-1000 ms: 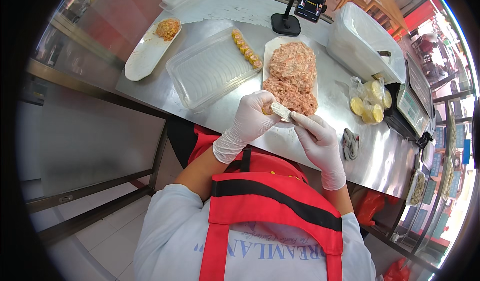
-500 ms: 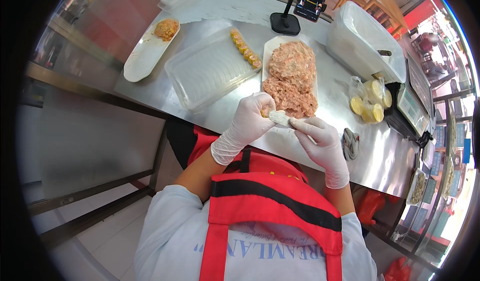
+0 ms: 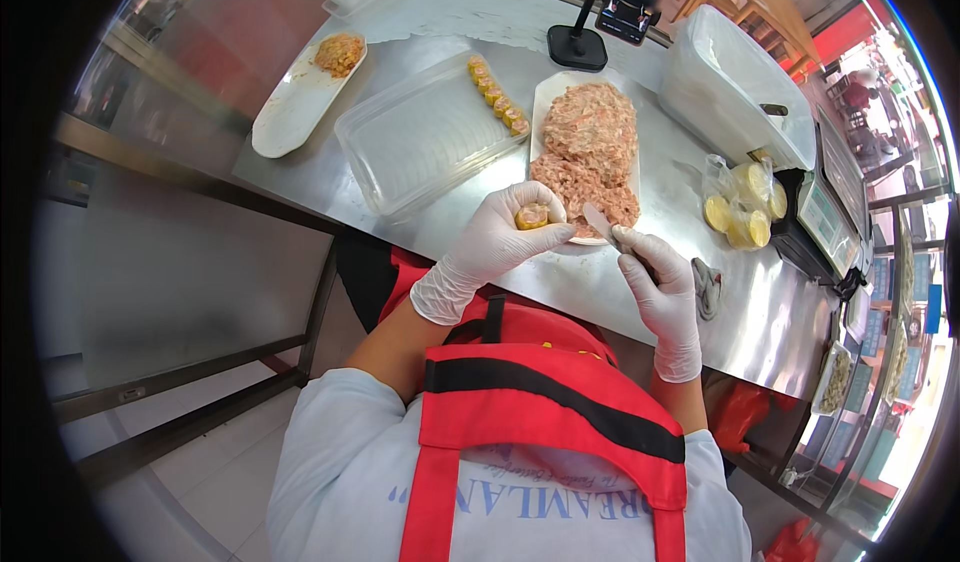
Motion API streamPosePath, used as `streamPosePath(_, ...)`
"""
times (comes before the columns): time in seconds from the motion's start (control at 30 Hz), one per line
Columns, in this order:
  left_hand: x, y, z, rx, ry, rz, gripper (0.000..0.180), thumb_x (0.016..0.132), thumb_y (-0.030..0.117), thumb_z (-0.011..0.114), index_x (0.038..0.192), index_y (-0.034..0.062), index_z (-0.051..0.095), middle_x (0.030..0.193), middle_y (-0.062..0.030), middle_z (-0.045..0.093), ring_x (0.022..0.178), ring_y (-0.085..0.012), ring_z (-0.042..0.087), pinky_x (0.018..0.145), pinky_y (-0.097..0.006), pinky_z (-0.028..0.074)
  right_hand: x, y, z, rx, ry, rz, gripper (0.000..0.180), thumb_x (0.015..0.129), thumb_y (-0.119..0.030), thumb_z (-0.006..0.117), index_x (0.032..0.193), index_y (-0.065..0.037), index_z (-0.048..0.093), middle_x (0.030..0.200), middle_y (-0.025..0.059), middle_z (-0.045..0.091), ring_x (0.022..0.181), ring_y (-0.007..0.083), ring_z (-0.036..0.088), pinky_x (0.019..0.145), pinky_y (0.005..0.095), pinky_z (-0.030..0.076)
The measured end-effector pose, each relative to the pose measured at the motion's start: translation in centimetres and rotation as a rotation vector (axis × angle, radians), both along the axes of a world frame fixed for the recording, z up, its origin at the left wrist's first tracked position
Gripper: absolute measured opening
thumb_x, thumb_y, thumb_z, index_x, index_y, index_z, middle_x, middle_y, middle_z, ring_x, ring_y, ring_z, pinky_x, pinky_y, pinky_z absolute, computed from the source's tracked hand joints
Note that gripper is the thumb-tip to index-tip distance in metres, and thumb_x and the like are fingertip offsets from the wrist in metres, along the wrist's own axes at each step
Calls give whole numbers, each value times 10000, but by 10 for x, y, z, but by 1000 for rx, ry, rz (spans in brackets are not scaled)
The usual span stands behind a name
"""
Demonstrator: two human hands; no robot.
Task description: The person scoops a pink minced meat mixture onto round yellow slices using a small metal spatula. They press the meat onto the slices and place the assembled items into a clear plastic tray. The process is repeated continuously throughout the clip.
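Curled shut around a small yellow-wrapped dumpling (image 3: 531, 216), the white-gloved left hand (image 3: 500, 237), held just above the near edge of the stainless steel worktop (image 3: 600, 292). Closed in a pinch on a thin flat spreader blade (image 3: 600, 226), the white-gloved right hand (image 3: 655, 277), blade tip pointing toward the dumpling's open top. Just beyond both hands, a long white tray heaped with pinkish minced filling (image 3: 588, 152). Left of that, a clear rectangular plastic container (image 3: 430, 132) with a short row of finished yellow dumplings (image 3: 495, 95) along its far side. Farther left, an oval white plate with a small mound of orange filling (image 3: 305, 92). To the right, a clear bag of round yellow wrappers (image 3: 740, 212). Probably light, soft and easily squashed, this dumpling, with a thin wrapper likely to tear and sticky filling; best cradled around the sides in a loose ring of thumb and fingers, never pressed on the open top.
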State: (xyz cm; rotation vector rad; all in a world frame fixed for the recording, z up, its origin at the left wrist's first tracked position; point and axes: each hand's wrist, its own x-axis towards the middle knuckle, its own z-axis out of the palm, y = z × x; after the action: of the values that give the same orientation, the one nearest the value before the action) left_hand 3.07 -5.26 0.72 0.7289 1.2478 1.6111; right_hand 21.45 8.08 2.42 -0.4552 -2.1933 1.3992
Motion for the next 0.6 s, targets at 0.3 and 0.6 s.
streamPosePath(0.3,5,13,-16,186,539,259,168,755,48,756,742,28,589,692,11,524,632,-80,507,548,-222,402,-17,-15,11,310,-43,36,278,797,5,651,1063,-77,667,725,90,594,633,229,588,584,313,461)
streamPosePath(0.6,-3,7,-22,-16,771,351,222,717,82,757,704,15,546,672,-104,545,636,-230,544,604,-321,454,-2,-17,5,100,-158,49,275,831,3,634,1095,-64,675,864,109,654,749,175,636,664,290,481)
